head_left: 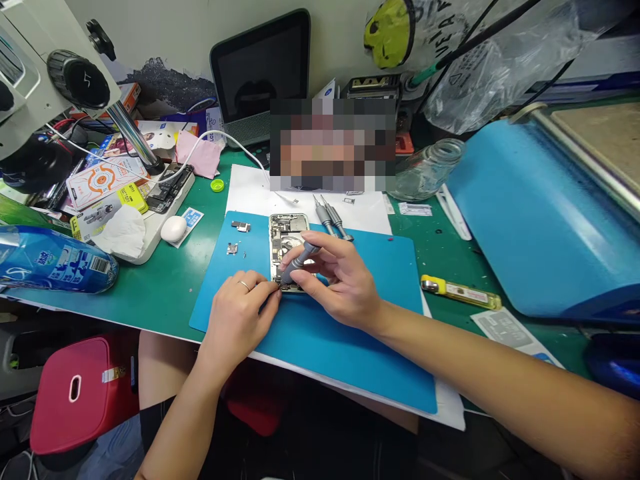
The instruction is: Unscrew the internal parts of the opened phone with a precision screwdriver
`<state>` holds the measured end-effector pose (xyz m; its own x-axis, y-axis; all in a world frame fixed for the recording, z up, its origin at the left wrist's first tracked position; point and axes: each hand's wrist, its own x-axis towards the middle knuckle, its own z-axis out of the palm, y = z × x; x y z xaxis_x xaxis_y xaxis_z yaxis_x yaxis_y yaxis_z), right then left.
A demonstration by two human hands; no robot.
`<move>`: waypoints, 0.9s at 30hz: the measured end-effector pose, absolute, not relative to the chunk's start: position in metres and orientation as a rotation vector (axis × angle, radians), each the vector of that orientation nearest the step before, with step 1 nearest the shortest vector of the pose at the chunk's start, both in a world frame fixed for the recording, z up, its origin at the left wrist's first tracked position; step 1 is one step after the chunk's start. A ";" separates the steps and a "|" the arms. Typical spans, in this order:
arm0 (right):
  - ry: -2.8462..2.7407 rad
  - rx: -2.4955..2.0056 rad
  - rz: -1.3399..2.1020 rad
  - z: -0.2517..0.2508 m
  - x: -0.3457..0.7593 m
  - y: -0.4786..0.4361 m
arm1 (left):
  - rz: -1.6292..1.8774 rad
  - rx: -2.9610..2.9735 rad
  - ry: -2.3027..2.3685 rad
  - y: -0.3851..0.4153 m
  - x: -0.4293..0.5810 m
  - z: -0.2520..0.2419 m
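Note:
An opened phone (289, 231) lies on the blue mat (330, 347), its inner parts bare. My right hand (340, 280) grips a grey screwdriver (299, 261), which leans with its tip down at the phone's lower end. At the phone's lower left corner is my left hand (245, 307), a ring on one finger. Its thumb and forefinger are pinched together against the edge; whatever may be between them is hidden. Left of the phone lie small phone parts (241, 227) and a small metal piece (233, 249). Two more screwdrivers (330, 217) rest beyond the phone.
On the left stand a microscope (75, 80) and a blue bottle (55, 260). A tablet-like screen (263, 73) leans on the wall. To the right are a glass jar (427, 170), a yellow cutter knife (460, 292) and a large blue machine (520, 220). A white cable (220, 133) arches behind the mat.

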<state>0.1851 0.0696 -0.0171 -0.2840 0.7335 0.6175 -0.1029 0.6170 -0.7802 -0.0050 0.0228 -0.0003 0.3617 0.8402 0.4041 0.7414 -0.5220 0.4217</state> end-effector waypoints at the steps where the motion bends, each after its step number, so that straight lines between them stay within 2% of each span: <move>1: -1.675 -0.524 0.888 -0.017 0.185 0.069 | 0.883 2.450 1.437 0.023 -0.005 0.000; 27: -1.704 -0.549 0.835 -0.018 0.186 0.069 | 0.867 2.408 1.469 0.021 -0.006 0.002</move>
